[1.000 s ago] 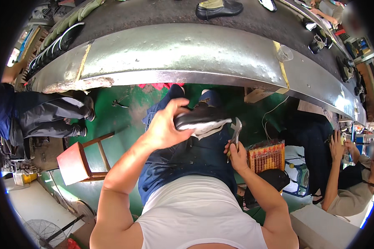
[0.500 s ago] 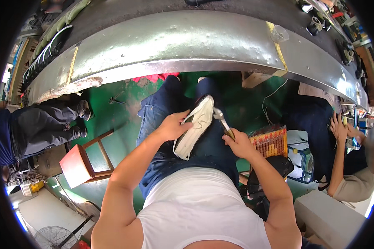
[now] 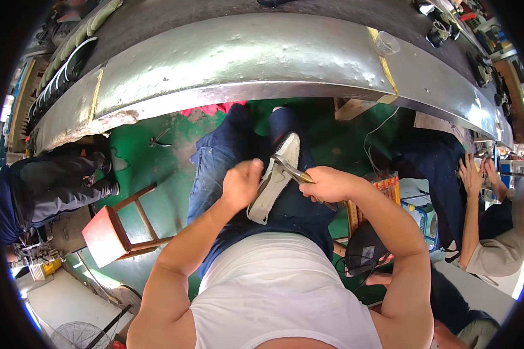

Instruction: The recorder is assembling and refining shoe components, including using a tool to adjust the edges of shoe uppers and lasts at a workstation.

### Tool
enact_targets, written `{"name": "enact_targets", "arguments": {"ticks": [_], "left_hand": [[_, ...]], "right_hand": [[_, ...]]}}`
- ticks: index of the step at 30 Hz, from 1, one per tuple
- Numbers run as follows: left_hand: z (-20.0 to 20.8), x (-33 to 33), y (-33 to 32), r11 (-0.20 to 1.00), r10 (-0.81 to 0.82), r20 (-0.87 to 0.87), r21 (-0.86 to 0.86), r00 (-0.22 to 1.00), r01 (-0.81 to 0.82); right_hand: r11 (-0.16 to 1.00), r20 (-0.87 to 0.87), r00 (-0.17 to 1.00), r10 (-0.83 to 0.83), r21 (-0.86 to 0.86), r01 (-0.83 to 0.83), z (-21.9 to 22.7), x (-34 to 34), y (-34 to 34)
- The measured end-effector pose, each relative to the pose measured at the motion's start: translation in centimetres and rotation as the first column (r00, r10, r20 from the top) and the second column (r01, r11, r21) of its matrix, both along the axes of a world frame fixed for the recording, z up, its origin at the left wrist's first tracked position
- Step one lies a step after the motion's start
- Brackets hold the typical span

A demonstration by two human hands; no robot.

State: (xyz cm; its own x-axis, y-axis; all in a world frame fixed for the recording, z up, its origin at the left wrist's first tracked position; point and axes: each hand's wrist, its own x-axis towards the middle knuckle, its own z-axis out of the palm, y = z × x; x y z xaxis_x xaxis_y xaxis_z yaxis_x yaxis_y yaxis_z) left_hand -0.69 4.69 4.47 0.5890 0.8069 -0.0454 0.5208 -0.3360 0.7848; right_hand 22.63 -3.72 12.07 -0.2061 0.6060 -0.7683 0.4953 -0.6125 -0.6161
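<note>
A shoe (image 3: pixel 272 181) lies sole-up across my lap, its pale sole facing me and its toe pointing away toward the metal bench. My left hand (image 3: pixel 243 184) grips the shoe at its left side, fingers curled around the upper. My right hand (image 3: pixel 327 184) is closed on the handles of a pair of pliers (image 3: pixel 291 169), whose jaws bear on the sole's right edge near the middle. My legs in dark blue jeans (image 3: pixel 215 168) are under the shoe.
A long curved metal workbench edge (image 3: pixel 262 58) runs across the top. A red-topped wooden stool (image 3: pixel 108 235) stands at my left on the green floor. A person in dark clothes (image 3: pixel 46 192) sits at the left; another person's hands (image 3: pixel 477 171) work at the right. An orange box (image 3: pixel 387 186) sits by my right leg.
The shoe came down from in front of me, turned sole-up and settled on my lap. My right hand brought the pliers onto the sole's edge.
</note>
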Motion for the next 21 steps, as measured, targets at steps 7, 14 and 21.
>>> {"name": "enact_targets", "arguments": {"ticks": [7, 14, 21], "left_hand": [[-4.0, 0.7, 3.1, 0.083, 0.393, 0.243, -0.970, 0.887, 0.229], [-5.6, 1.4, 3.3, 0.252, 0.333, 0.225, -0.957, 0.916, 0.144], [-1.4, 3.7, 2.5, 0.346, 0.278, 0.186, -0.935, 0.943, 0.082]], "right_hand": [[0.874, 0.201, 0.968, -0.153, 0.484, 0.037, -6.1, -4.1, -1.6], [0.910, -0.057, 0.936, -0.349, 0.219, 0.352, -5.2, -4.6, -2.0], [0.712, -0.487, 0.546, -0.681, -0.268, 0.649, -9.1, -5.2, -5.2]]}}
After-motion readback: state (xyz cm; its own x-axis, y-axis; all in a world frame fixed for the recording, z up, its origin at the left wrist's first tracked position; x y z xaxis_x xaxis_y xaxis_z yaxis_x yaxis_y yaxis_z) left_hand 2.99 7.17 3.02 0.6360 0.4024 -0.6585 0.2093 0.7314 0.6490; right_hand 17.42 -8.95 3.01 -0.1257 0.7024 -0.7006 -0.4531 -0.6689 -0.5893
